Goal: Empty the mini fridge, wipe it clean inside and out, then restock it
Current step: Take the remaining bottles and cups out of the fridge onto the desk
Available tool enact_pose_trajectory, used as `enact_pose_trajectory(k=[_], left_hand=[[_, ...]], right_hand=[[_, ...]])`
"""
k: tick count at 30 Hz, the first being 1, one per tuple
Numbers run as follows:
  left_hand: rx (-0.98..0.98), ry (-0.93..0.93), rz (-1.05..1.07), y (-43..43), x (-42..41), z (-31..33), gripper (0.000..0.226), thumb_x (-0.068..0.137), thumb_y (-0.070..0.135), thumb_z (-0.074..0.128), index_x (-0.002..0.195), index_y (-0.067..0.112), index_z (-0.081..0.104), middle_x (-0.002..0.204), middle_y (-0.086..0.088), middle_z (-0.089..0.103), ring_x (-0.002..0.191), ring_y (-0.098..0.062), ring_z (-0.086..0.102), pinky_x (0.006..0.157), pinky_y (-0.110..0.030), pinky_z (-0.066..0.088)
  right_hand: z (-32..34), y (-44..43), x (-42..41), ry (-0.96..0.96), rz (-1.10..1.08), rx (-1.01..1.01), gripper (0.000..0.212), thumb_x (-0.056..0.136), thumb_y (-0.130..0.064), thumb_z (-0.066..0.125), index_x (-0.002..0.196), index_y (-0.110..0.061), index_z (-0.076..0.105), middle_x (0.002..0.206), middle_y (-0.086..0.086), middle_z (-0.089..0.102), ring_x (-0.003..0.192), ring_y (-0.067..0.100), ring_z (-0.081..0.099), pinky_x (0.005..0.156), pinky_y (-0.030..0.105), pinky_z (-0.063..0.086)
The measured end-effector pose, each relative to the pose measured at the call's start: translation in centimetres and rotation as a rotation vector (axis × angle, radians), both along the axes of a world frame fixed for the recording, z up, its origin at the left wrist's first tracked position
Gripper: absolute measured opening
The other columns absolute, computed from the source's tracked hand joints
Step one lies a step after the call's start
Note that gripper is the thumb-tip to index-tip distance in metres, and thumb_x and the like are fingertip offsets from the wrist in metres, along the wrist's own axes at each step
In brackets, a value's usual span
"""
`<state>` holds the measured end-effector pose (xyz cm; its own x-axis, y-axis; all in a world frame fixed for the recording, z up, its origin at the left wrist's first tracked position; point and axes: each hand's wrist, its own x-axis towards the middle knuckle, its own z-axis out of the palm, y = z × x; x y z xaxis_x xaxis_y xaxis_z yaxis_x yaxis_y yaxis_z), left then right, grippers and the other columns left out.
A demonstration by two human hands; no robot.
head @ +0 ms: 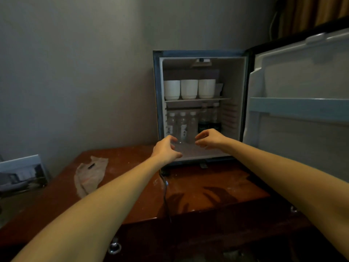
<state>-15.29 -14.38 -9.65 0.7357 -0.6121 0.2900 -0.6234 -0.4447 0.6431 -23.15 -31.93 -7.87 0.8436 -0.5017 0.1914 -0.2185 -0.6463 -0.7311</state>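
desk: lower centre; mini fridge stands on its far end, door swung out to frame right.
cloth: left of centre on the desk, not in use.
left hand: at the fridge's lower-left sill, fingers loosely curled, holding nothing.
right hand: a bit deeper, right of centre, fingers hooked toward frame left, holding nothing.
clear bottles: three, upright, in a row on the fridge floor, just beyond and between the hands. Contact: can't tell.
key relation: long axis vertical, so side-on wrap; left hand is nearer the leftmost bottle, right hand the third.
dark bottles: two, upright, behind the right hand.
white cups: three on the upper shelf.
stage: emptying, looks barely started.
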Motion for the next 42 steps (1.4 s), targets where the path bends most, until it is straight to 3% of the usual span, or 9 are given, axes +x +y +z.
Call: enact_pose_trajectory(k=[7, 12, 17, 24, 28, 31, 35, 40, 42], left_hand=[[-0.043, 0.083, 0.0, -5.8, 4.0, 0.1, 0.079, 0.082, 0.023, 0.076, 0.146, 0.021, 0.03, 0.137, -0.005, 0.049, 0.122, -0.022, 0.051, 0.094, -0.033, 0.047], [-0.029, 0.12, 0.01, -9.6, 7.6, -1.3, 0.093, 0.083, 0.025, 0.075, 0.152, 0.016, 0.013, 0.151, -0.007, 0.036, 0.134, -0.025, 0.041, 0.1, -0.033, 0.043], [-0.137, 0.133, -0.005, -13.4, 11.6, -3.4, 0.079, 0.087, 0.027, 0.067, 0.15, 0.018, 0.02, 0.137, -0.009, 0.049, 0.116, -0.025, 0.054, 0.096, -0.04, 0.049], [-0.41, -0.003, 0.022, -18.6, 15.8, -5.2, 0.082, 0.082, 0.044, 0.06, 0.151, 0.023, 0.02, 0.153, -0.008, 0.029, 0.138, -0.026, 0.033, 0.112, -0.045, 0.035], [-0.463, -0.075, 0.054, -19.9, 17.6, -5.9, 0.088, 0.084, 0.019, 0.07, 0.152, 0.016, 0.015, 0.156, -0.008, 0.016, 0.143, -0.021, 0.018, 0.111, -0.016, 0.011], [-0.474, -0.111, 0.075, -20.8, 18.9, -6.3, 0.088, 0.082, 0.015, 0.072, 0.152, 0.014, 0.018, 0.155, -0.01, 0.019, 0.143, -0.024, 0.02, 0.114, -0.017, 0.013], [-0.55, -0.143, 0.084, -21.2, 19.1, -6.6, 0.088, 0.083, 0.015, 0.071, 0.152, 0.011, 0.016, 0.153, -0.012, 0.02, 0.139, -0.018, 0.019, 0.092, 0.011, -0.001], [-0.578, -0.156, 0.1, -21.5, 19.1, -6.7, 0.088, 0.081, 0.013, 0.073, 0.151, 0.012, 0.019, 0.153, -0.012, 0.021, 0.142, -0.023, 0.02, 0.111, -0.017, 0.015], [-0.57, -0.133, 0.108, -21.8, 18.8, -6.7, 0.089, 0.08, 0.011, 0.073, 0.151, 0.011, 0.02, 0.152, -0.013, 0.023, 0.141, -0.024, 0.022, 0.106, -0.014, 0.014]], right_hand=[[0.1, -5.2, 5.4, -0.062, -0.103, 0.085, 0.038, 0.089, -0.02, 0.068, 0.124, -0.007, 0.058, 0.12, 0.011, 0.062, 0.108, 0.024, 0.06, 0.093, 0.038, 0.052], [0.0, -7.9, 10.8, -0.124, -0.153, 0.028, 0.043, 0.089, -0.03, 0.066, 0.127, -0.013, 0.056, 0.125, 0.008, 0.061, 0.109, 0.027, 0.06, 0.087, 0.035, 0.05], [-0.3, -10.2, 16.3, -0.21, -0.257, -0.308, 0.043, 0.094, -0.028, 0.056, 0.133, -0.011, 0.049, 0.135, 0.018, 0.05, 0.121, 0.036, 0.049, 0.097, 0.04, 0.043], [-0.7, -12.9, 22.5, -0.369, -0.239, -0.538, 0.048, 0.095, -0.027, 0.055, 0.136, -0.005, 0.046, 0.135, 0.022, 0.049, 0.121, 0.039, 0.046, 0.098, 0.041, 0.037], [-0.1, -13.7, 24.7, -0.328, -0.31, -0.669, 0.047, 0.094, -0.034, 0.052, 0.134, -0.009, 0.047, 0.135, 0.016, 0.05, 0.124, 0.034, 0.043, 0.1, 0.036, 0.03], [-0.2, -14.0, 25.5, -0.346, -0.327, -0.697, 0.046, 0.093, -0.037, 0.051, 0.133, -0.014, 0.047, 0.138, 0.013, 0.049, 0.13, 0.033, 0.036, 0.106, 0.035, 0.017], [-0.6, -14.4, 25.9, -0.473, -0.286, -0.637, 0.042, 0.087, -0.047, 0.049, 0.113, -0.014, 0.055, 0.122, 0.012, 0.059, 0.122, 0.031, 0.045, 0.107, 0.037, 0.013], [-2.0, -13.8, 25.4, -0.671, -0.143, -0.528, 0.036, 0.081, -0.053, 0.053, 0.09, -0.018, 0.055, 0.09, -0.001, 0.063, 0.094, 0.02, 0.056, 0.095, 0.022, 0.019], [-2.9, -13.2, 25.5, -0.729, -0.07, -0.425, 0.03, 0.083, -0.046, 0.062, 0.092, -0.019, 0.058, 0.092, -0.003, 0.065, 0.092, 0.015, 0.057, 0.091, 0.02, 0.03]])
